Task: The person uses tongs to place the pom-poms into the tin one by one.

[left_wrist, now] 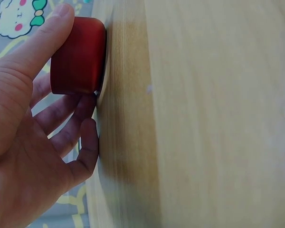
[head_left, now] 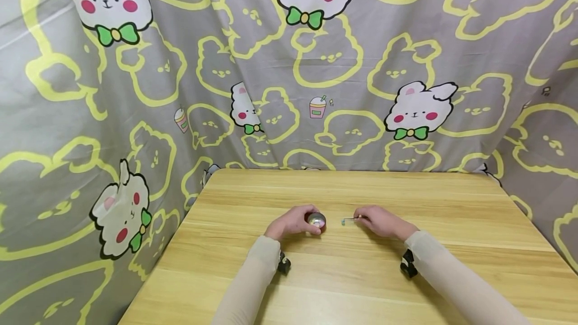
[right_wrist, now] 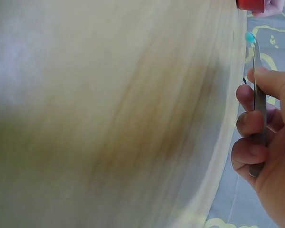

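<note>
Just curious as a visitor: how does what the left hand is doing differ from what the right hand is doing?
The left hand wraps thumb and fingers around a small red cup with a shiny inside, standing on the table; the right hand pinches thin metal tweezers. The cup is squat and round; the tweezers are long and slim, with a tiny blue bead at their tip. Both hands stay low over the table.

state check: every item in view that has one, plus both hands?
left hand: grips the red cup
red cup: upright on the table, open top, held
right hand: pinches the tweezers
tweezers: closed on the bead, tips toward the cup
blue bead: held in the tweezer tips, outside the cup
table: bears the cup
</note>
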Demonstrator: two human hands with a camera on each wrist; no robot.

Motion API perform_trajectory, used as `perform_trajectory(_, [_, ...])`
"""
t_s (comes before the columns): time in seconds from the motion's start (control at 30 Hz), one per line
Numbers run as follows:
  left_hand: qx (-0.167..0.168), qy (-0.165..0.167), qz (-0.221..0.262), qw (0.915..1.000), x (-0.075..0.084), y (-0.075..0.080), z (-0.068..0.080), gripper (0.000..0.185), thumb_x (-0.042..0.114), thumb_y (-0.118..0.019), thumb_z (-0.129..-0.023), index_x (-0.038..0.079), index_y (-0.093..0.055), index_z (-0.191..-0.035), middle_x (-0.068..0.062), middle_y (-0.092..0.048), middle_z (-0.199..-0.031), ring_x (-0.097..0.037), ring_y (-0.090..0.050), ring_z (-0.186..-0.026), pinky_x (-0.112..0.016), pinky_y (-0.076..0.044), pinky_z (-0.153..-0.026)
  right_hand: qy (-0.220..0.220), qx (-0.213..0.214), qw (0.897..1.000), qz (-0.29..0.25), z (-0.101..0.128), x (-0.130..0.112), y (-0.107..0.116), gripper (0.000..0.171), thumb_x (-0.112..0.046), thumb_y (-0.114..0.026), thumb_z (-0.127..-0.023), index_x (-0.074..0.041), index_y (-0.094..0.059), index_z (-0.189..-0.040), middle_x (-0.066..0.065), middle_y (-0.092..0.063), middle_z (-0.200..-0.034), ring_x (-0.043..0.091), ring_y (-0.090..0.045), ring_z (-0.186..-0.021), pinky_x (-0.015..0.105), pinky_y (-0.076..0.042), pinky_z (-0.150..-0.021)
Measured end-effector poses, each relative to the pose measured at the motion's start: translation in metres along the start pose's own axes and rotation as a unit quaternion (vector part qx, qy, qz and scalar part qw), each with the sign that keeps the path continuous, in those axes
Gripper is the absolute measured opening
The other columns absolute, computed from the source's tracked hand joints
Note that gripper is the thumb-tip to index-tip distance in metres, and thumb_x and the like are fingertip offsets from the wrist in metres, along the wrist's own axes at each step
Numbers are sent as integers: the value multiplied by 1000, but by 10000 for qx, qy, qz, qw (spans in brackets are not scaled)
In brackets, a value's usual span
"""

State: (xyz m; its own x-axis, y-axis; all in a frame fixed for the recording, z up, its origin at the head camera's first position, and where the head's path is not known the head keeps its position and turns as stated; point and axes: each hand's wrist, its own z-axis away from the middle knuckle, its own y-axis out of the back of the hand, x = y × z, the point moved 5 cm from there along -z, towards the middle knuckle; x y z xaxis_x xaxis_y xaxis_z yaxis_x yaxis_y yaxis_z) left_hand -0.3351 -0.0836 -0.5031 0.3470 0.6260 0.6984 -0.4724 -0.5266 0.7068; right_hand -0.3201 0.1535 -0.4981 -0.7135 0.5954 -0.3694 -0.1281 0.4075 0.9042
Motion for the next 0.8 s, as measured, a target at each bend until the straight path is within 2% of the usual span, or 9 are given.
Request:
perform_trajectory(0.27, [17, 6, -27, 10000, -1, -1, -1, 42, 32, -80, -77, 20, -60, -113, 7, -60, -103, -10, -55, -93, -27, -43, -83, -116, 19, 9999, -85, 1, -2, 3, 9, -11, -55, -96, -14, -64, -97, -5, -62, -89, 7, -54, -77, 33, -46, -68])
perform_trajectory(0.47, [37, -13, -17, 10000, 0, 0, 0, 41, 31, -79, -77, 20, -61, -112, 6, -60, -104, -10, -55, -93, -27, -43, -83, -90, 105, 9996, -247, 1, -6, 9, 9, -9, -55, -95, -10, -64, -98, -2, -62, -85, 7, -49, -71, 31, -43, -64])
perform_trajectory(0.8, [19, -15, 19, 10000, 0, 1, 1, 41, 31, -79, -78, 20, -60, -112, 5, -60, -104, -11, -55, -93, -28, -43, -82, -45, 92, 9995, -285, -3, -10, 18, 11, -7, -54, -96, -5, -64, -99, 4, -63, -87, 7, -48, -70, 31, -43, -63])
